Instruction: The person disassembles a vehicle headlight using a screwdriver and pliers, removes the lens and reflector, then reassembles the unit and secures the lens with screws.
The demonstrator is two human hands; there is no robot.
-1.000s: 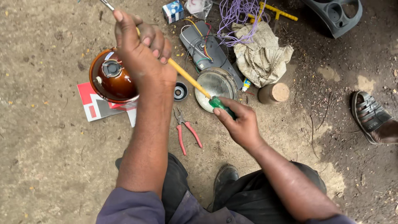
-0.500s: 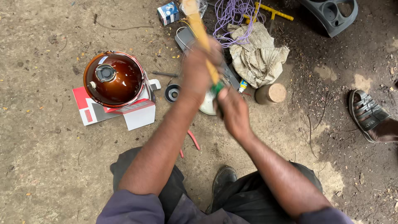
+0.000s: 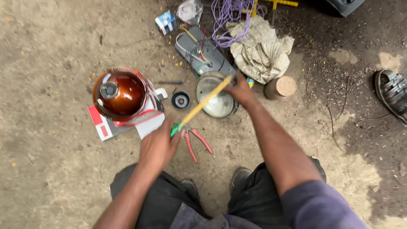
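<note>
My left hand (image 3: 157, 146) grips the green handle of a long yellow screwdriver (image 3: 205, 101), low beside a red-and-white box (image 3: 104, 127). The shaft slants up to the right. My right hand (image 3: 239, 91) is closed on its far end, over the rim of a round glass lamp lens (image 3: 216, 104) lying on the dirt. Red-handled pliers (image 3: 197, 144) lie on the ground just right of my left hand. A shiny brown dome-shaped lamp housing (image 3: 119, 94) rests on the box.
A small black ring (image 3: 181, 100) lies between dome and lens. Behind are a grey unit with coloured wires (image 3: 201, 53), a purple cable bundle (image 3: 229, 17), a crumpled sack (image 3: 260, 48), a tan cylinder (image 3: 280, 87), a small blue-white box (image 3: 166, 21) and a sandal (image 3: 392, 91).
The screwdriver has swapped ends between my hands: my right hand left the green handle for the tip at the lens, and my left hand dropped from high up to the handle.
</note>
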